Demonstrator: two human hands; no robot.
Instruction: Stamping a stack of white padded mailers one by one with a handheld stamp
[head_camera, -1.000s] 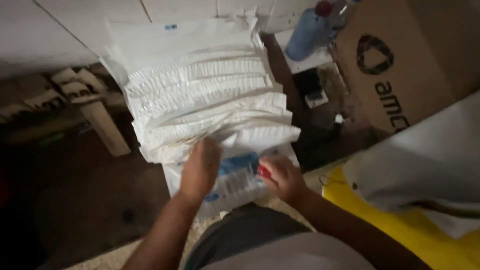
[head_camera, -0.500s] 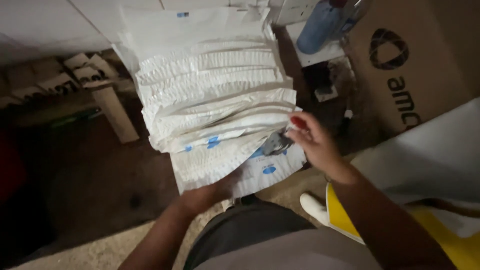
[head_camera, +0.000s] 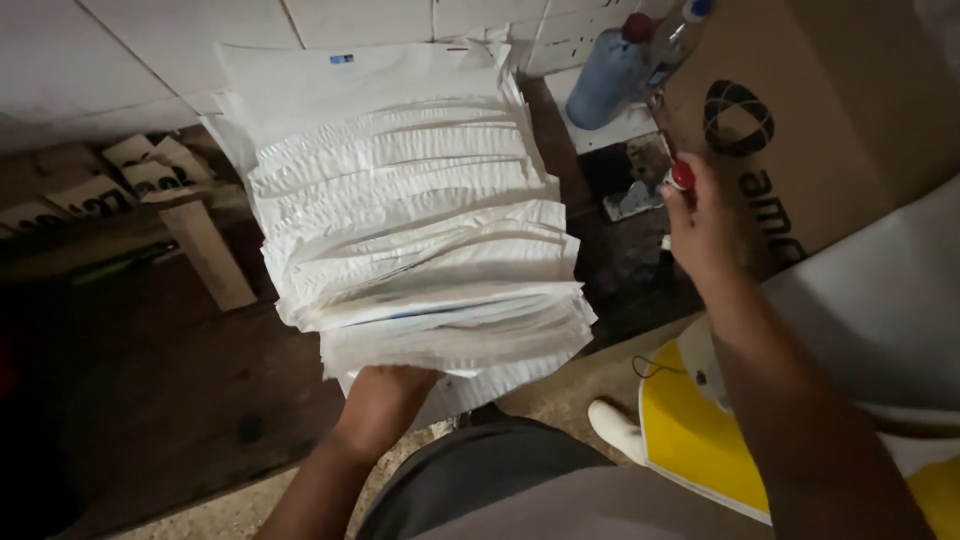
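A thick fanned stack of white padded mailers (head_camera: 420, 230) fills the middle of the view, with one small blue mark near its far edge. My left hand (head_camera: 385, 405) grips the stack at its near edge, fingers tucked under the lowest mailers. My right hand (head_camera: 700, 225) is up to the right, apart from the stack, in front of a brown cardboard box (head_camera: 850, 110). Its fingers are curled and the thumb with a red nail points up. I cannot tell whether it holds anything.
A blue plastic bottle (head_camera: 610, 80) lies on a white block by the tiled wall. Folded cardboard pieces (head_camera: 205, 250) lie on the dark floor at left. A yellow and white bag (head_camera: 700, 430), a white shoe (head_camera: 615, 425) and a white sheet (head_camera: 880, 300) are at right.
My right hand has left the stack's near right corner and moved up and right toward the cardboard box. My left hand has stayed at the near edge. The blue-printed mailers are now covered.
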